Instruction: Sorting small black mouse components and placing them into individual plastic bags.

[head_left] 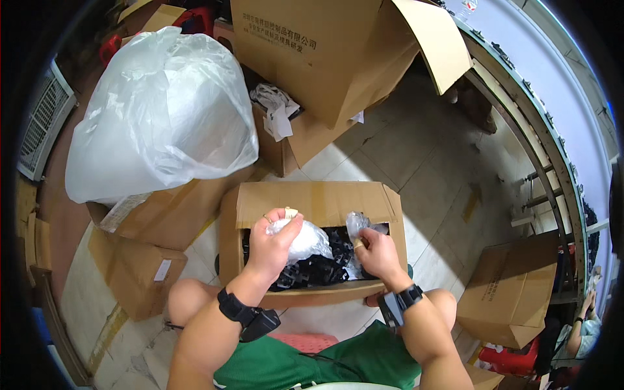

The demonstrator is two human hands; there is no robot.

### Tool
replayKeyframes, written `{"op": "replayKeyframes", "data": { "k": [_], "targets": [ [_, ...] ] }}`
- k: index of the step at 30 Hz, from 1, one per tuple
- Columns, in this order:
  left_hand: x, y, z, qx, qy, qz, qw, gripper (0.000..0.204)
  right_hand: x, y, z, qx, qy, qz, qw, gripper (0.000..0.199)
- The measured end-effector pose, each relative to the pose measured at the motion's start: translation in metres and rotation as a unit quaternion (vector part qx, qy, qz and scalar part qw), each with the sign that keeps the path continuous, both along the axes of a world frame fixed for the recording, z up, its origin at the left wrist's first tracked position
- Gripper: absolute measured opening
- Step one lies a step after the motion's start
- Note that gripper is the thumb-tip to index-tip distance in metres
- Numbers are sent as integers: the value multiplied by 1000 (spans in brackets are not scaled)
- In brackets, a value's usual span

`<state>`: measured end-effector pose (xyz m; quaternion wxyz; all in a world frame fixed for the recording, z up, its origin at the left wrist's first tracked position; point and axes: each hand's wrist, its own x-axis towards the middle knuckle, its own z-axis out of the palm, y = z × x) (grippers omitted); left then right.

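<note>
An opened cardboard box (312,198) stands between my knees, with many small black plastic parts (311,273) inside. Over these parts lies a clear plastic bag (309,243), bunched and whitish. My left hand (274,242) is closed on the bag at the box's left side, thumb and fingers pinched together. At the right side, my right hand (379,252) pinches a crumpled bit of clear plastic (357,225); whether it belongs to the same bag I cannot tell. Pale covers sit on some fingertips, and black bands are round both wrists.
A large translucent bag (162,117) bulges from a carton at the far left. A tall carton (318,58) rises behind my box. More cartons stand at the left (140,273) and right (510,286). A long workbench (530,97) runs along the right; another person's arm (575,335) shows there.
</note>
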<state>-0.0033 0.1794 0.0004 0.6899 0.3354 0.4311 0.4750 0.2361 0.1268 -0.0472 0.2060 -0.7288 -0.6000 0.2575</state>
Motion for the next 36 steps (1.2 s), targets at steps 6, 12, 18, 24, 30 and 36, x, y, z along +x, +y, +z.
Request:
{"op": "replayKeyframes", "data": {
  "k": [6,12,18,24,30,36],
  "targets": [
    [8,-5,-4,6,24,-24,999,13,0,-1,-16,25,360,-51,931,22],
    [16,-14,-9,15,36,-66,997,12,-37,-19,37,-79,642,56,761,39],
    [29,-30,-17,43,41,-78,995,13,-68,-16,0,-54,695,-120,707,18],
    [21,-42,-43,146,68,-107,981,47,-91,-19,8,0,670,-25,741,46],
    [17,-24,2,325,329,-157,872,54,-74,-12,8,5,594,-6,804,36],
    [-3,5,4,343,378,-71,857,49,-74,-13,27,74,240,271,929,33]
  ]
}}
